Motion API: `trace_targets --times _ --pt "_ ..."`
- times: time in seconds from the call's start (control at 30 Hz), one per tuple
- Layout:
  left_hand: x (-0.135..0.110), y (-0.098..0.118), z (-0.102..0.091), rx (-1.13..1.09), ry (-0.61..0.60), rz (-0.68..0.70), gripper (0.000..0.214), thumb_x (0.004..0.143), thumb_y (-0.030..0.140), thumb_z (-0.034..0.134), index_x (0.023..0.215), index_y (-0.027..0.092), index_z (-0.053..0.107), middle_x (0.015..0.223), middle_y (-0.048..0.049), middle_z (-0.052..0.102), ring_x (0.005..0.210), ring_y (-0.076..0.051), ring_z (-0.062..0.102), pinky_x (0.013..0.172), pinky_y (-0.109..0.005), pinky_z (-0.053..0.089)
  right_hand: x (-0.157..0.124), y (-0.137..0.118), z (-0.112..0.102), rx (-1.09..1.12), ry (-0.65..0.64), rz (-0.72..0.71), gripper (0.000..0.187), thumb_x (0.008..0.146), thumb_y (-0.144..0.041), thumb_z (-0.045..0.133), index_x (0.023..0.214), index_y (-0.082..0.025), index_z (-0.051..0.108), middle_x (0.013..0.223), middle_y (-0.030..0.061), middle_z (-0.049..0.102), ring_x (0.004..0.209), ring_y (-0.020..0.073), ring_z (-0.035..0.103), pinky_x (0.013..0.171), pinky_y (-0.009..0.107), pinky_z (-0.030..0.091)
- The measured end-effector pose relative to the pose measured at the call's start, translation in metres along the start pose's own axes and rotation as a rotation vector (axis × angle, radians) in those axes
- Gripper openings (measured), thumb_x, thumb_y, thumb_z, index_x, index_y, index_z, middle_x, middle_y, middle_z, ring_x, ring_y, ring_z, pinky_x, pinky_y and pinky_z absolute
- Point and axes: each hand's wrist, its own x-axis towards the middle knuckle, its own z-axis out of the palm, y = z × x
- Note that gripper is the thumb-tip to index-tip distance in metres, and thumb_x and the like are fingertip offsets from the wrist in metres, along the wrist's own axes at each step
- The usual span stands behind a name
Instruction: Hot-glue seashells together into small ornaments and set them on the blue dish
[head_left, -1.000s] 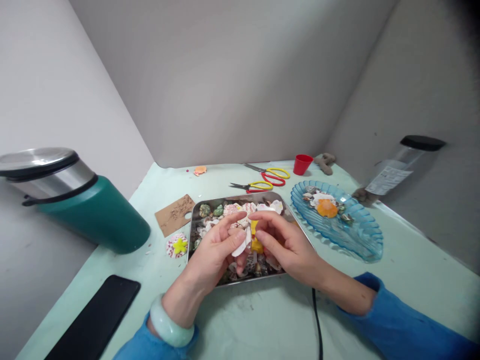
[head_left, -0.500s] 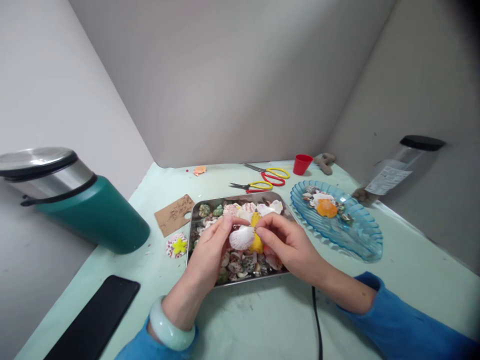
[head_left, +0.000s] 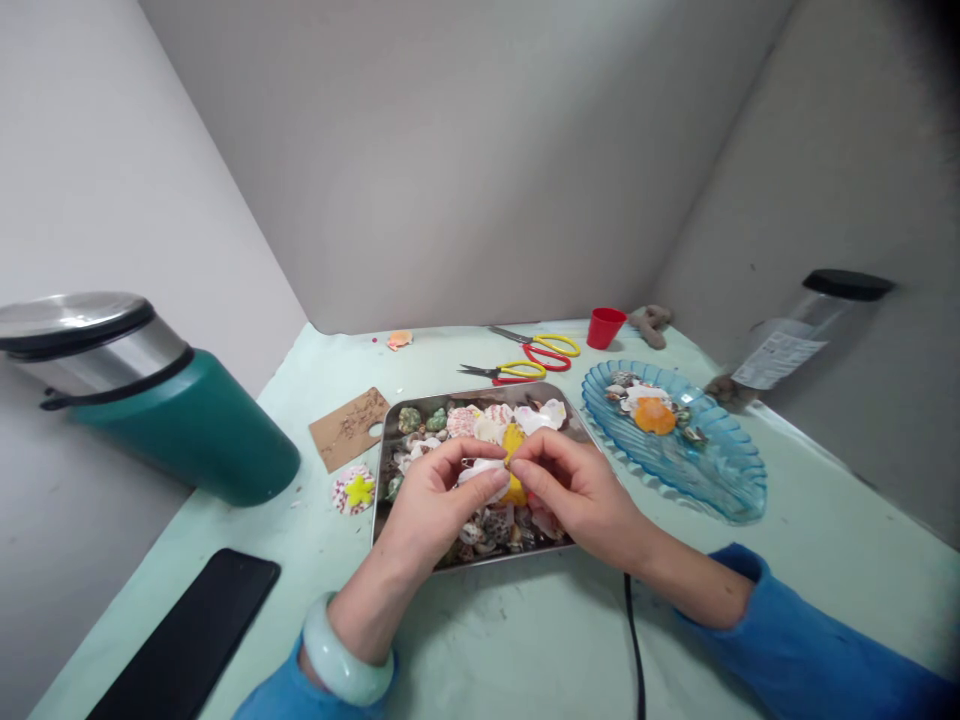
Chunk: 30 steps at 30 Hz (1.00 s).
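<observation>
Over the middle of the metal tray [head_left: 377, 520], my two hands meet at a white scallop shell [head_left: 478, 468]. My left hand [head_left: 435, 495] has its thumb across the shell's front and its fingers bent along the top, gripping it. A thin metal loop shows at the shell's left edge. My right hand [head_left: 576, 490] pinches thumb and forefinger together at the shell's right edge; what lies in that pinch is too small to make out. Behind the fingertips a yellow shell [head_left: 514, 440] is partly covered. Pale scallop shells [head_left: 465, 420] and small sea snail shells [head_left: 495, 525] fill the tray.
Two pairs of scissors [head_left: 517, 371] [head_left: 551, 343] and a red cup [head_left: 605, 328] stand behind the tray. A blue dish [head_left: 720, 470] with shells is on the right. At left are a green bottle [head_left: 217, 430], a phone [head_left: 199, 630] and a brown card [head_left: 341, 440].
My left thumb and fingers have shifted right, over the shell, which was more exposed before. My right hand stays almost where it was, still pinching.
</observation>
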Motion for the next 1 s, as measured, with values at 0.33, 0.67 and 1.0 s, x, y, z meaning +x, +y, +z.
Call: trace_targets --times 0.33,0.67,1.0 --pt "0.0010 0.0017 0.0012 0.006 0.035 0.063 0.016 0.069 0.031 0.076 0.070 0.016 0.070 0.075 -0.0019 0.066 0.072 -0.013 0.057 0.068 -0.023 0.045 -0.0010 0.0000 0.0006 -0.019 -0.031 -0.024 0.019 0.093 -0.034 0.052 0.079 -0.020 0.052 0.056 -0.0065 0.045 0.045 0.0084 0.042 0.044 0.022 0.033" --pt "0.0004 0.0005 0.0007 -0.080 0.006 0.031 0.036 0.072 0.029 0.076 0.108 0.022 0.070 0.098 -0.0038 0.070 0.092 -0.017 0.061 0.079 -0.026 0.048 -0.0003 -0.0009 0.0007 0.006 -0.016 -0.004 0.019 0.093 -0.032 0.050 0.079 -0.021 0.051 0.054 -0.0068 0.047 0.043 0.0081 0.041 0.043 0.022 0.033" --pt "0.0019 -0.0004 0.0001 -0.158 0.107 0.043 0.022 0.073 0.034 0.074 0.077 0.015 0.062 0.071 0.0022 0.060 0.064 -0.008 0.051 0.060 -0.019 0.042 0.0004 -0.0010 0.0010 -0.011 0.053 0.014 0.020 0.092 -0.033 0.052 0.077 -0.020 0.051 0.056 -0.0055 0.050 0.043 0.0078 0.042 0.042 0.022 0.034"
